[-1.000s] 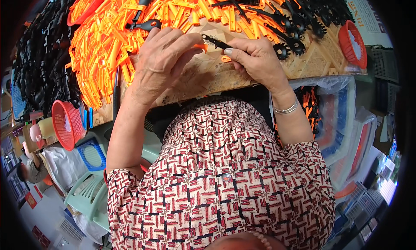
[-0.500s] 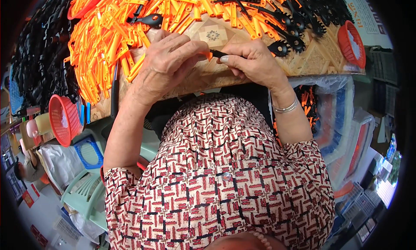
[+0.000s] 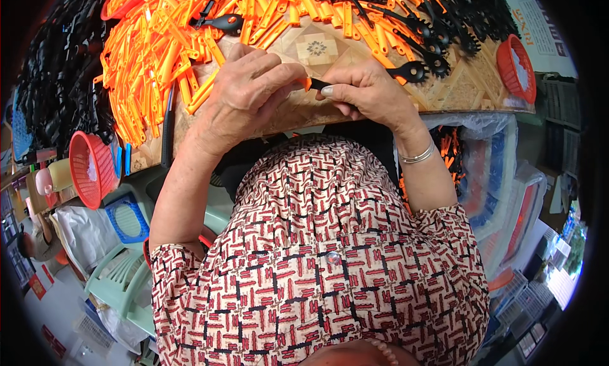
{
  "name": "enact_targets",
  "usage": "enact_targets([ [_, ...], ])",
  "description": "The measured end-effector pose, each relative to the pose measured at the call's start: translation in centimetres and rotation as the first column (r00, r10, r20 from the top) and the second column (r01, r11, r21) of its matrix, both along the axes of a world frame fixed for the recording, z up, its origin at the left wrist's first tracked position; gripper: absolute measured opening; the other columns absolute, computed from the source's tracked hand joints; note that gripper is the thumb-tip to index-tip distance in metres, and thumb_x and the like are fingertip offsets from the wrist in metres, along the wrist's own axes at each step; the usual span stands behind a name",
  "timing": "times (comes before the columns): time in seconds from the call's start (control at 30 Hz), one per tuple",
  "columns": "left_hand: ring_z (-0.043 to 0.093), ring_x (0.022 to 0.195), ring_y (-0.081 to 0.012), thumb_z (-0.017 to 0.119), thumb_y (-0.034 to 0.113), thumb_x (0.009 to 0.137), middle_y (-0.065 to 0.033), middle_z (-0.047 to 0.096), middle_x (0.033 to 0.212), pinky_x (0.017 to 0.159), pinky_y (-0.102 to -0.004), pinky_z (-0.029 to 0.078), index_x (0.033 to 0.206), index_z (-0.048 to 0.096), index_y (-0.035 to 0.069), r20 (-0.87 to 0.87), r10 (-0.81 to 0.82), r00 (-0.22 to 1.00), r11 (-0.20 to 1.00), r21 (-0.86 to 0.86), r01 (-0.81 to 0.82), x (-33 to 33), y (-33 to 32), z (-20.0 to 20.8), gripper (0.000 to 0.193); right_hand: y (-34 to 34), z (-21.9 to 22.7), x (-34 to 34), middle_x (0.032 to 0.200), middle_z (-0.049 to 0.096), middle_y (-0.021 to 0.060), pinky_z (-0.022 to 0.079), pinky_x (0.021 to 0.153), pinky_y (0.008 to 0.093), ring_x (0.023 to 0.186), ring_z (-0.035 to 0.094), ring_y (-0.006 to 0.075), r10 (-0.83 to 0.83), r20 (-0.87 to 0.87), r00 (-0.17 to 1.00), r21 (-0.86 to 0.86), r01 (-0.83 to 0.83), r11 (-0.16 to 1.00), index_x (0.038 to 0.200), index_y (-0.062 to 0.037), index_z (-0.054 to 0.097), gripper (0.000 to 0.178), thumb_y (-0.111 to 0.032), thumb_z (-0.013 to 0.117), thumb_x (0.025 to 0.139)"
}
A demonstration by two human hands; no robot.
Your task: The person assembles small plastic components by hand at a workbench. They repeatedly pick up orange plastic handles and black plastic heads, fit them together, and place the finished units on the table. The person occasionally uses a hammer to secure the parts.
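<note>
My left hand (image 3: 254,90) is closed round an orange plastic handle (image 3: 307,84), with only its end showing past the fingers. My right hand (image 3: 371,92) pinches a black utensil shank (image 3: 321,85) between thumb and fingers. Handle end and shank meet between the two hands, just above the table's near edge. Beyond my right knuckles shows a black utensil head (image 3: 411,71) with a hole in it; it lies in line with the shank, but my hand hides the join. A large heap of orange handles (image 3: 152,68) lies beyond my left hand.
Black toothed pasta servers (image 3: 438,63) lie at the far right of the wooden table (image 3: 469,90). Red baskets (image 3: 515,68) stand at both sides. Black parts (image 3: 63,80) are piled at far left. A long dark tool (image 3: 168,128) lies near my left forearm.
Both hands stay nearly in place, still holding handle and shank. A little more of the black shank shows between them, and the head beyond my right hand has turned.
</note>
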State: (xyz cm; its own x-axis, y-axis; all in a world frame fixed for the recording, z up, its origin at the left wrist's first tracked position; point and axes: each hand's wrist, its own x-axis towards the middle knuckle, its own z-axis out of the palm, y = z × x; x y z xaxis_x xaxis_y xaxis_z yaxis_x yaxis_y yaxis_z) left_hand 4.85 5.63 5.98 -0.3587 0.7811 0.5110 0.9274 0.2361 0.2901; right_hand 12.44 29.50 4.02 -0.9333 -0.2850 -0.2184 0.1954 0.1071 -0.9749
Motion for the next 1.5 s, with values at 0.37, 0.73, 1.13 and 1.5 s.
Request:
enact_targets([
  [0.37,0.066,0.085,-0.0275,0.075,0.007,0.083,-0.0078,0.067,0.086,0.077,-0.0386,0.045,0.1,0.07,0.008,0.276,0.002,0.961,0.999,0.043,-0.014,0.3,-0.1,-0.7,0.017,0.1,-0.7,-0.2,0.067,0.062,0.0099,0.045,0.057,0.036,0.058,0.058,0.025,0.231,-0.749,0.621,0.388,0.129,0.912,0.092,-0.0013,0.072,0.009,-0.007,0.07,0.085],
  [0.73,0.064,0.09,-0.0286,0.072,0.015,0.092,-0.0073,0.068,0.097,0.081,-0.0411,0.047,0.112,0.071,0.012,0.273,0.139,0.952,0.987,0.038,-0.155,-1.0,2.5,-1.7,0.02,1.7,2.0,0.4,0.072,0.061,0.0063,0.046,0.071,0.037,0.065,0.059,0.0244,0.427,-0.771,0.472,0.635,0.52,0.572,0.106,-0.0076,0.072,0.024,-0.008,0.068,0.082],
  [1.13,0.06,0.111,-0.0279,0.073,0.025,0.089,-0.0015,0.066,0.112,0.094,-0.044,0.047,0.107,0.073,0.02,-0.325,0.395,0.859,0.892,-0.091,-0.444,-12.1,4.2,-3.6,0.018,5.2,3.0,-1.2,0.109,0.066,0.0056,0.04,0.097,0.0408,0.104,0.061,0.0245,0.361,-0.775,0.519,0.631,0.668,0.395,0.117,-0.0106,0.071,0.035,-0.021,0.077,0.085],
  [1.5,0.069,0.094,-0.0306,0.072,0.017,0.095,-0.0117,0.073,0.107,0.083,-0.0398,0.05,0.116,0.069,0.007,-0.002,0.384,0.923,0.919,0.095,-0.382,-6.6,1.0,-1.9,0.023,5.8,2.6,-12.8,0.1,0.071,0.0143,0.05,0.081,0.0444,0.095,0.069,0.0338,0.24,-0.487,0.84,0.873,0.472,0.119,0.091,-0.0044,0.071,0.035,-0.039,0.074,0.089],
])
